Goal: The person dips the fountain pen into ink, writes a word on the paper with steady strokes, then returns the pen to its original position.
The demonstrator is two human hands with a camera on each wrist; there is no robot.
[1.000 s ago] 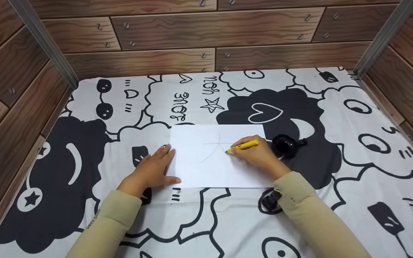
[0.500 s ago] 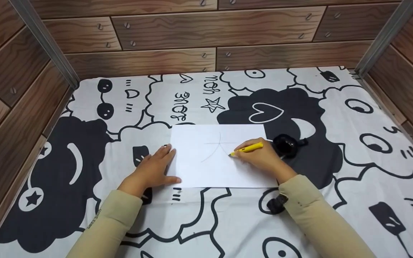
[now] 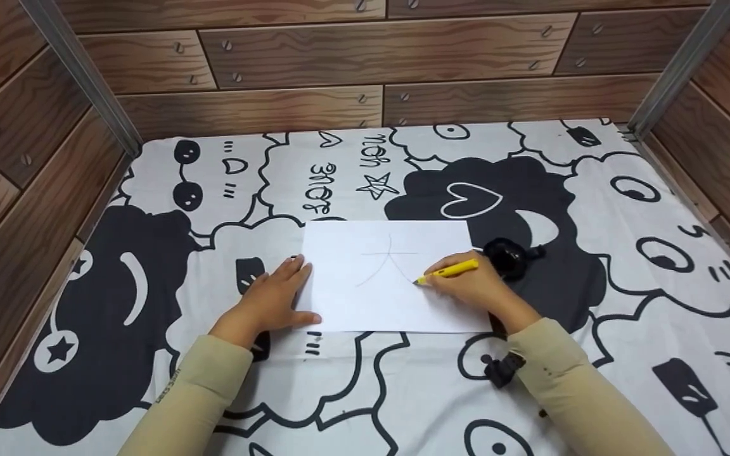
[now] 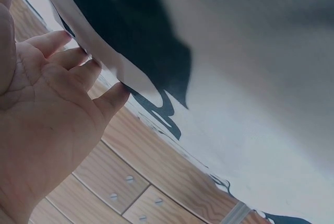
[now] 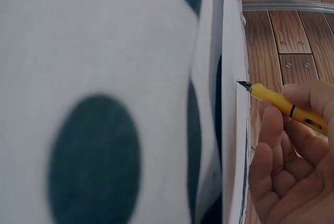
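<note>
A white sheet of paper [image 3: 365, 307] lies on the patterned cloth, bearing thin dark lines: a short horizontal stroke crossed by a curve, with two strokes spreading downward. My right hand [image 3: 469, 278] pinches a yellow fountain pen [image 3: 454, 268], its nib at the lower end of the right stroke. In the right wrist view the pen [image 5: 276, 99] shows a dark metal nib against the paper [image 5: 232, 130], held by thumb and fingers [image 5: 308, 156]. My left hand [image 3: 270, 301] rests with fingers spread on the paper's left edge; the left wrist view shows its palm [image 4: 52, 104].
A round black ink bottle or pot-like object [image 3: 505, 257] stands right of the paper, partly behind my right hand. A black wrist camera [image 3: 503, 368] sits at my right sleeve. Black-and-white cartoon cloth [image 3: 339, 373] covers the table; wood-patterned walls [image 3: 289, 60] enclose it.
My right hand and the pen have moved down and to the right, and the right-hand stroke on the paper has grown longer. The left hand stays in place.
</note>
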